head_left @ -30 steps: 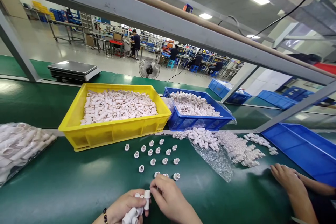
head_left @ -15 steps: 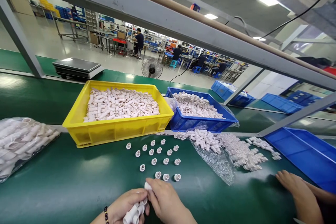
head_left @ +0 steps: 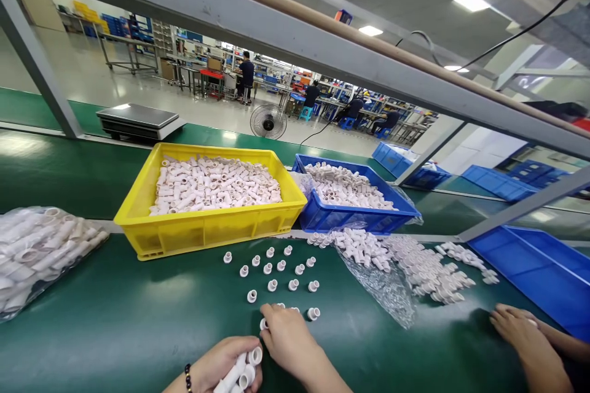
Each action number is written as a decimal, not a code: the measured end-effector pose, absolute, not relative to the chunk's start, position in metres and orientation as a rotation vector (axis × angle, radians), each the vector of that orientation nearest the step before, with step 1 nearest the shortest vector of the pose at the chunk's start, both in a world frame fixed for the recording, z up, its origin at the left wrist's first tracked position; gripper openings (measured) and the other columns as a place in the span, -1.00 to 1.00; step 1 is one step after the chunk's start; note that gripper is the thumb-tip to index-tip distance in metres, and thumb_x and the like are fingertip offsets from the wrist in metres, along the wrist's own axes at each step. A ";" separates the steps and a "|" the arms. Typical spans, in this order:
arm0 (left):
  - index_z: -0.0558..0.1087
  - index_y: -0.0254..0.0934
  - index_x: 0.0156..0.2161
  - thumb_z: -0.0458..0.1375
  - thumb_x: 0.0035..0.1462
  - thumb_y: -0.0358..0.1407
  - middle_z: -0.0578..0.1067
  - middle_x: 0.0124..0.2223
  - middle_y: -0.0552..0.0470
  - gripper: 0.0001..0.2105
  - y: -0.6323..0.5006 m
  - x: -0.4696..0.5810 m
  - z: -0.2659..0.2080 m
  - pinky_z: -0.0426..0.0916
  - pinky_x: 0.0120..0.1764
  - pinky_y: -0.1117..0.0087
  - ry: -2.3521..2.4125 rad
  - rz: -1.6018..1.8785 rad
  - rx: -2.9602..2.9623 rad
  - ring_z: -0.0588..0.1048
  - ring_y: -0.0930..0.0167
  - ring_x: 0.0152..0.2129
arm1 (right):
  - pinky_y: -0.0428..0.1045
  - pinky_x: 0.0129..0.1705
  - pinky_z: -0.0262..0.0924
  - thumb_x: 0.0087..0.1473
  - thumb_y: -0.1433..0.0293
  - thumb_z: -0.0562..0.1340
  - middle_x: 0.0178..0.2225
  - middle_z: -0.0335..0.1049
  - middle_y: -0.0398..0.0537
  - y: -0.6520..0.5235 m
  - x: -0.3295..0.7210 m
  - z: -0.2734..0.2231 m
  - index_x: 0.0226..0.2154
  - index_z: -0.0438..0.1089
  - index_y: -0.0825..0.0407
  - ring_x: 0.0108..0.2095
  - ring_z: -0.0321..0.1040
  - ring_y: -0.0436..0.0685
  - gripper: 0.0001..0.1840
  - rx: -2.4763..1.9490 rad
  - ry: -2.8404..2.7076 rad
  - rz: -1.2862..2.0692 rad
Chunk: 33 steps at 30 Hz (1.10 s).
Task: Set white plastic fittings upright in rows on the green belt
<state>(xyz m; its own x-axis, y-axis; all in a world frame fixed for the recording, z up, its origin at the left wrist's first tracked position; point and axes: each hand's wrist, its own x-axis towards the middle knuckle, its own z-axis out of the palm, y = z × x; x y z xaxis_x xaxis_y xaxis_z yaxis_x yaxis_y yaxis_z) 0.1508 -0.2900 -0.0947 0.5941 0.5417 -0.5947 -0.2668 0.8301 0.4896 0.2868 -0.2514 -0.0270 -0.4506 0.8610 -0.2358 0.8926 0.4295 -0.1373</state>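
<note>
At the bottom middle, my left hand (head_left: 224, 357) is curled around several white plastic pipe fittings (head_left: 246, 376), their round open ends facing up and right. Just right of it and further from me, my right hand (head_left: 290, 341) has its fingertips closed on one white pipe fitting (head_left: 263, 323) at the green surface. Loose rows of short fittings (head_left: 272, 285) stand upright on the green table (head_left: 152, 331) beyond my hands. A couple of them are partly hidden behind my right fingers.
A yellow bin (head_left: 212, 234) and a blue bin (head_left: 359, 221) full of fittings stand behind. Left lies a bag of larger fittings (head_left: 41, 252). Right are plastic film (head_left: 382, 288), heaped fittings (head_left: 428, 270), another blue bin (head_left: 530, 270) and another person's hands (head_left: 516, 325).
My right hand has moved away from my left hand, carrying a fitting forward to the table surface. My left hand stays near the same spot, still holding its fittings.
</note>
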 end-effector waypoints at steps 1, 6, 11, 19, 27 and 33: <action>0.30 -0.33 -0.59 -0.07 0.04 -0.12 0.38 -0.73 0.01 -0.66 -0.290 0.151 -0.094 -0.10 -0.84 0.59 0.809 0.487 0.361 0.28 0.50 -0.88 | -0.05 -0.37 0.07 -0.03 0.47 0.10 -0.33 0.39 -0.02 -0.253 0.289 -0.022 -0.26 0.31 0.06 -0.34 0.35 0.16 -0.78 1.614 2.570 -0.405; 0.31 -0.35 -0.58 -0.06 0.07 -0.03 0.38 -0.73 -0.02 -0.58 -0.289 0.150 -0.086 -0.10 -0.84 0.57 0.770 0.486 0.283 0.30 0.46 -0.88 | -0.12 -0.37 0.02 0.05 0.31 0.11 -0.35 0.36 -0.14 -0.266 0.297 -0.006 -0.32 0.31 0.00 -0.36 0.29 0.02 -0.85 1.620 2.723 -0.722; 0.36 -0.37 -0.53 -0.06 0.09 -0.01 0.38 -0.75 -0.01 -0.56 -0.290 0.152 -0.086 -0.02 -0.82 0.59 0.824 0.481 0.201 0.32 0.47 -0.85 | -0.14 -0.44 -0.04 -0.08 0.30 0.21 -0.45 0.35 -0.16 -0.280 0.291 -0.026 -0.46 0.31 0.04 -0.44 0.24 0.01 -0.86 1.505 2.732 -0.766; 0.35 -0.33 -0.38 -0.09 0.08 0.04 0.43 -0.62 -0.03 -0.57 -0.281 0.142 -0.086 -0.04 -0.84 0.60 0.626 0.564 0.235 0.35 0.46 -0.81 | -0.12 -0.38 0.06 0.08 0.38 0.03 -0.39 0.32 -0.11 -0.253 0.332 0.007 -0.28 0.31 0.03 -0.44 0.22 -0.01 -0.81 1.936 2.928 -0.641; 0.30 -0.28 -0.30 0.02 0.05 -0.05 0.43 -0.48 0.00 -0.70 -0.276 0.130 -0.075 0.03 -0.81 0.59 0.648 0.613 0.167 0.45 0.38 -0.64 | -0.04 -0.25 0.13 0.11 0.42 -0.04 -0.19 0.28 0.01 -0.199 0.416 -0.017 -0.12 0.29 0.07 -0.23 0.29 0.09 -0.68 2.403 2.392 -0.061; 0.30 -0.28 -0.34 -0.01 0.04 -0.21 0.42 -0.50 0.00 -0.83 -0.278 0.132 -0.076 -0.12 -0.81 0.59 0.593 0.598 0.151 0.37 0.43 -0.73 | -0.09 -0.27 0.06 0.08 0.49 -0.02 -0.25 0.28 -0.04 -0.196 0.420 -0.036 -0.18 0.28 0.05 -0.26 0.28 0.04 -0.72 2.361 2.261 -0.092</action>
<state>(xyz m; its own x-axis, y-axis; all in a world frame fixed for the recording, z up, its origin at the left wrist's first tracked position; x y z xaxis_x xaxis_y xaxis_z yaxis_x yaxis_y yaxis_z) 0.1318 -0.2779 -0.0764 0.6662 0.5700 -0.4809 -0.4857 0.8210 0.3002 0.4199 -0.1964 -0.0361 0.0464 0.9978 0.0480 0.9906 -0.0398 -0.1311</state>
